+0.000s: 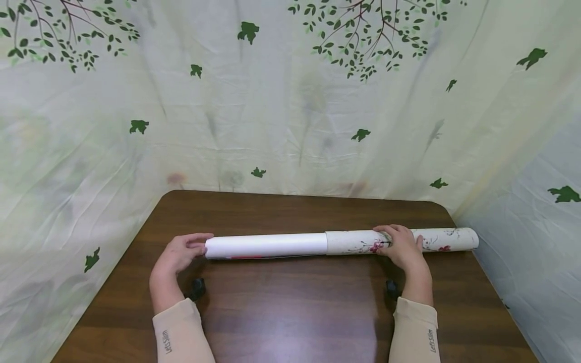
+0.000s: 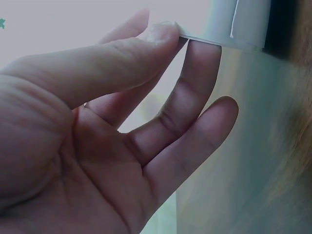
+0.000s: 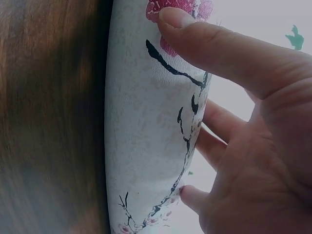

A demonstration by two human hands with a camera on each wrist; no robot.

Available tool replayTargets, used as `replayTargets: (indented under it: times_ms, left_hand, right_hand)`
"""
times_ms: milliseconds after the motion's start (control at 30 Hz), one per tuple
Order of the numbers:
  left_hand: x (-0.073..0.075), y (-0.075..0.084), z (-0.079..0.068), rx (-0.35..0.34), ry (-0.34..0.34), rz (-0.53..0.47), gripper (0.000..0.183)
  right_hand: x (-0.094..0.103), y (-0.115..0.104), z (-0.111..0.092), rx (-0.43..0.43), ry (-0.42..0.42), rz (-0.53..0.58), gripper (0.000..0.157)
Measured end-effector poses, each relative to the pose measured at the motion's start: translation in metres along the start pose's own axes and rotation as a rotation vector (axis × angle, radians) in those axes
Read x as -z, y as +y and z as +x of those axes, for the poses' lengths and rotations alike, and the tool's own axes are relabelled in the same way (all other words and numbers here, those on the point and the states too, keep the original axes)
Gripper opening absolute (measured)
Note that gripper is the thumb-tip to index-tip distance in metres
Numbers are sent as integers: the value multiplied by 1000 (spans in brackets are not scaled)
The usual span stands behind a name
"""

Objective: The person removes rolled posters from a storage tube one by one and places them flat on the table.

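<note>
A white roll lies across the table and runs at its right into a slightly wider floral roll, which has pink blossoms and dark branches on off-white. At the left tip of the white roll, my left hand pinches the rim between thumb and fingers; the left wrist view shows the thumb on the edge of the roll, the little finger off it. My right hand grips the floral roll around its middle. In the right wrist view the thumb presses a blossom on the roll, with the other fingers along its far side.
The brown wooden table has rounded far corners. A pale curtain with green leaf prints hangs behind it and at both sides. The floral roll's right end reaches the table's right edge. Small black devices sit at both wrists.
</note>
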State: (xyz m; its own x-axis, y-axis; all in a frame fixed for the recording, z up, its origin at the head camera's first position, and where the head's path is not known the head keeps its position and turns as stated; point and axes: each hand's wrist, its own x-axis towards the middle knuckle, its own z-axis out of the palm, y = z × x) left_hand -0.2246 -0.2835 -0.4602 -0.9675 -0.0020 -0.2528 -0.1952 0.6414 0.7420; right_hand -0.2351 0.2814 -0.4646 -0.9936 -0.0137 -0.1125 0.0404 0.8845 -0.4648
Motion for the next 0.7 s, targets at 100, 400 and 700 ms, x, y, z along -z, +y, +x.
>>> replayTargets:
  times_ms: [100, 400, 700]
  left_hand:
    - [2, -2, -1, -2, 5, 3, 45]
    - [7, -6, -4, 11, 35, 14, 45]
    - [12, -14, -7, 43, 47, 5, 46]
  right_hand:
    - [-1, 1, 0, 0, -3, -1, 57]
    - [0, 4, -1, 1, 4, 3, 56]
    - [2, 10, -3, 9, 5, 6, 57]
